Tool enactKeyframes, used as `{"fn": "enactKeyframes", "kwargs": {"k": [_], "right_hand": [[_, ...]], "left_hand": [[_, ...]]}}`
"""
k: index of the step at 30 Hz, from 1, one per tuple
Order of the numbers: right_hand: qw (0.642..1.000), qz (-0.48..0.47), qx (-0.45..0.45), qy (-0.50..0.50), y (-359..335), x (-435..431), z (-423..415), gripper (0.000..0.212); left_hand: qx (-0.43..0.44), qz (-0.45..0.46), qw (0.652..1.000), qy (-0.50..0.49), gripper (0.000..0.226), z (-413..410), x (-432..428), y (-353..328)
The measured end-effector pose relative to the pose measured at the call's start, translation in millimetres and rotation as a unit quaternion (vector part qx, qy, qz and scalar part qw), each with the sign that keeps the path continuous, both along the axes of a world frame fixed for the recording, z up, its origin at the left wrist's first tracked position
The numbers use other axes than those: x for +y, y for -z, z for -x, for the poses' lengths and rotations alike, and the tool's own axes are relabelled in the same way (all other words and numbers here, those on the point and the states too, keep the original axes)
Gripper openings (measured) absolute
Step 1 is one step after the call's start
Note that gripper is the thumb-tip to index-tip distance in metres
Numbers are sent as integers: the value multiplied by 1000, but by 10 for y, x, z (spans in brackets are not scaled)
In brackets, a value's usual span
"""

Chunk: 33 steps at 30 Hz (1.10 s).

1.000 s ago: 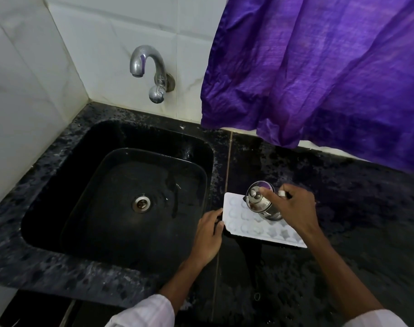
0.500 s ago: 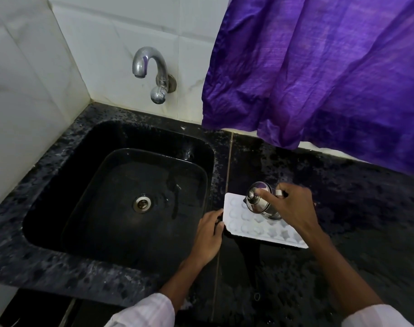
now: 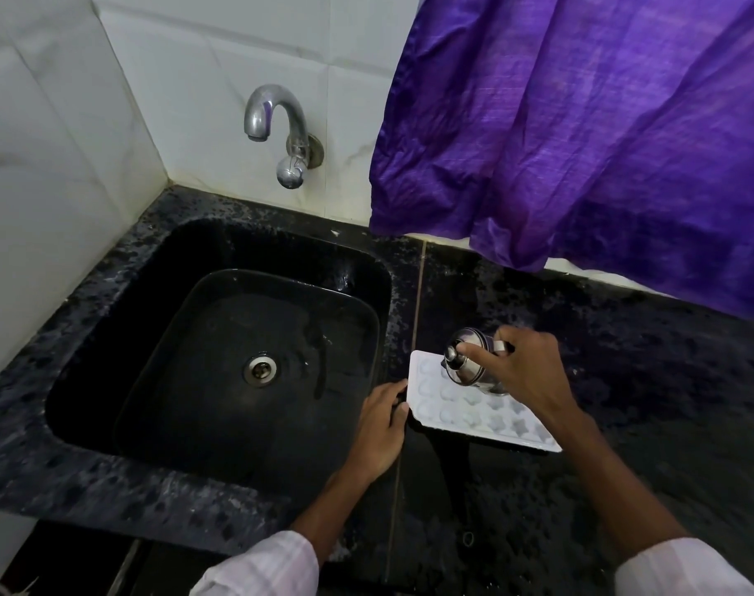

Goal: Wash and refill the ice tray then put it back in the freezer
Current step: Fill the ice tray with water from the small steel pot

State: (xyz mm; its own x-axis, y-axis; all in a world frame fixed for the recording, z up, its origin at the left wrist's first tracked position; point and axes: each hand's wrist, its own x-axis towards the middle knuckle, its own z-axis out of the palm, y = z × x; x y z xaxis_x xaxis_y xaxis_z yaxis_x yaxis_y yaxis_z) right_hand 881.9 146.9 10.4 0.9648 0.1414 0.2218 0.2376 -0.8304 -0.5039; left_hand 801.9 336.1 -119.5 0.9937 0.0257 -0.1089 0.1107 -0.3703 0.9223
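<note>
Counter (image 3: 633, 380): black speckled stone, running along the wall, with a seam just right of the sink. Droplets show over the surface, and a dark wet streak runs from the tray's near edge toward the front.

Cloth (image 3: 581, 144): purple, creased, hanging over the right part of the counter's back edge. What it hangs from is out of view.

Wall (image 3: 186, 58): white marbled tiles on two sides, meeting in a corner behind the sink.

Sink (image 3: 108, 337): black, square, set into the left of the counter. The floor is wet.

Tray (image 3: 474, 417): white ice tray, lying flat on the counter just right of the sink, its left short edge close to the seam. It has star-shaped and rounded cells. Whether they hold water cannot be told.

Right hand (image 3: 528, 372): over the far side of the tray, clasped round the jug, with the forefinger laid on the lid.

Left hand (image 3: 379, 423): at the tray's left short edge, holding it with the thumb at the far corner and bent fingers at the rim.

Sleeves (image 3: 263, 565): pale, on both forearms, at the bottom of the view.

Tap (image 3: 276, 122): chrome, wall-mounted above the sink, spout curved down. No flow is seen.

Jug (image 3: 467, 365): small, steel, lidded, tipped leftward above the tray's far-left cells. Any stream from it is not discernible.

Drain (image 3: 259, 370): metal ring in the middle of the sink floor
</note>
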Motion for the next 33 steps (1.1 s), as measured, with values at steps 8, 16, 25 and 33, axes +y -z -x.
{"fn": "enactKeyframes", "kwargs": {"k": [8,16,25,33], "right_hand": [[1000,28,2,-12,-18,36,-30,60],[999,33,1,-11,-2,13,-38,61],[999,30,0,-14,-18,-15,-38,59],[998,47,-6,-32,-29,23,-60,62]], "left_hand": [[6,0,1000,3,39,3,10,-5],[3,-8,1000,10,39,-4,21,-17],[7,-3,1000,13,39,-7,29,-8],[7,-2,1000,10,39,-7,29,-6]]}}
